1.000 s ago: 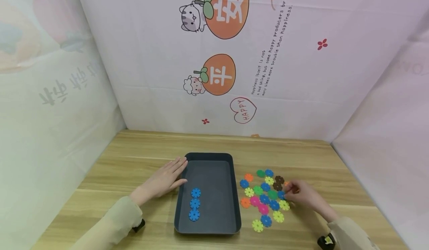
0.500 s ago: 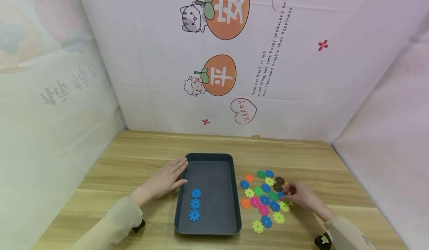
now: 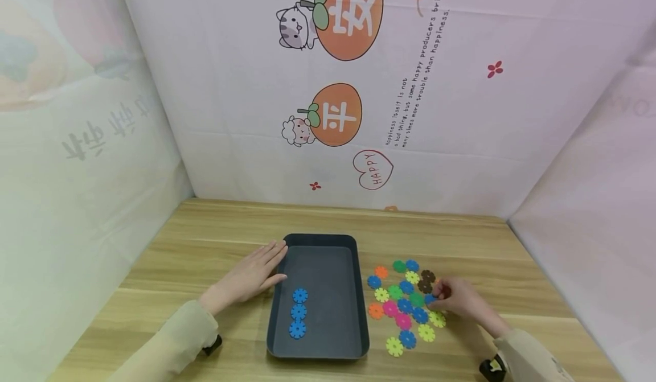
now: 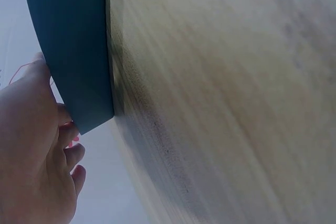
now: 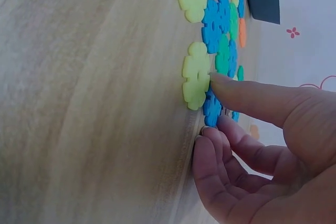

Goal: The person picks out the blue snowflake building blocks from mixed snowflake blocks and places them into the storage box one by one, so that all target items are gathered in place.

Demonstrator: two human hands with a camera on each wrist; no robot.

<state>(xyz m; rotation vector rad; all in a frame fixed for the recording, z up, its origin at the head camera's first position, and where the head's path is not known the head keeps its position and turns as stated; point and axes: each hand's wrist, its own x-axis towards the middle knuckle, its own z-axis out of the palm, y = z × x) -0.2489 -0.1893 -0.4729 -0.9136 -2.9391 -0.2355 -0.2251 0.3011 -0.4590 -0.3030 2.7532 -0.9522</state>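
My left hand (image 3: 251, 274) rests with straight fingers on the left rim of a dark grey rectangular tray (image 3: 328, 268). In the left wrist view its fingers (image 4: 73, 156) show behind the tray's outer wall. Three blue snowflake discs (image 3: 298, 312) lie in a column at the tray's left side. To the right of the tray, my right hand (image 3: 463, 299) pinches a blue snowflake disc (image 5: 212, 109) between thumb and fingertips, low at the table. A yellow snowflake disc (image 5: 197, 74) lies right against the thumb tip. The hand partly hides an orange disc (image 3: 437, 282).
Loose snowflake discs in blue, green, yellow, orange, pink and brown spread over the wooden table (image 3: 461, 234) between tray and right hand. Two brown discs (image 3: 426, 280) sit just beyond its fingers. White printed cloth (image 3: 435, 171) walls the table at the back and both sides.
My right hand has shifted slightly to the left and covers more of the blue disc. The yellow disc beside it has slid a little toward me. My left hand stays put.
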